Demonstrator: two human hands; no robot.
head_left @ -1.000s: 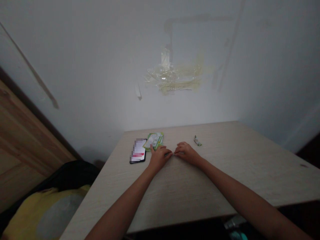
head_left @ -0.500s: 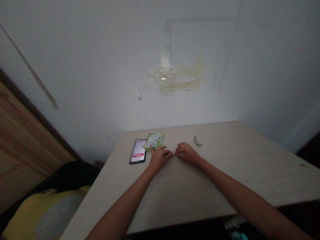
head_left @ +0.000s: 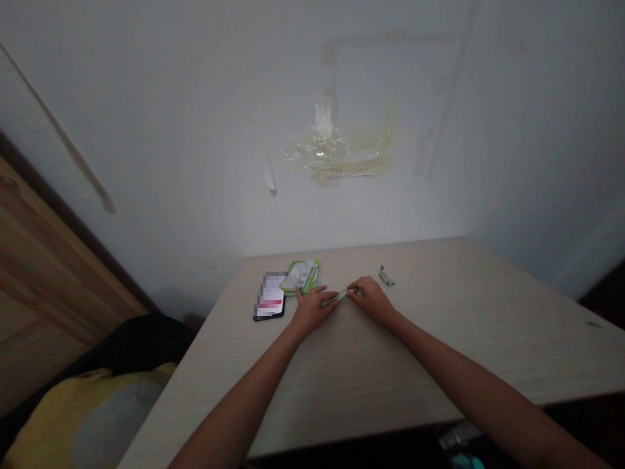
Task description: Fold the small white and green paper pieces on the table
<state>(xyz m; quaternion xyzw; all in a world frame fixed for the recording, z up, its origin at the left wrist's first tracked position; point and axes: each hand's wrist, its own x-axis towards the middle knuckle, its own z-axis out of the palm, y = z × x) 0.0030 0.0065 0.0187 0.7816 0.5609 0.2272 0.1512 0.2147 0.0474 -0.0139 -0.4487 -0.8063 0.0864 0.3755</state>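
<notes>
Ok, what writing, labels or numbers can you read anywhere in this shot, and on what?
Nothing here can be read.
Phone: the screen is blurred out.
Green packet: it has print, but too small and dim to read.
Small wrapper: too small to read.
Small light piece held between left hand and right hand: no writing visible.

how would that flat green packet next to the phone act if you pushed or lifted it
The green packet lies flat and thin on the table, so it is probably light and would slide rather than roll or tip. It looks like soft printed wrapper, so it would likely flop or bend when lifted by an edge. The left hand sits just beside it.
</notes>
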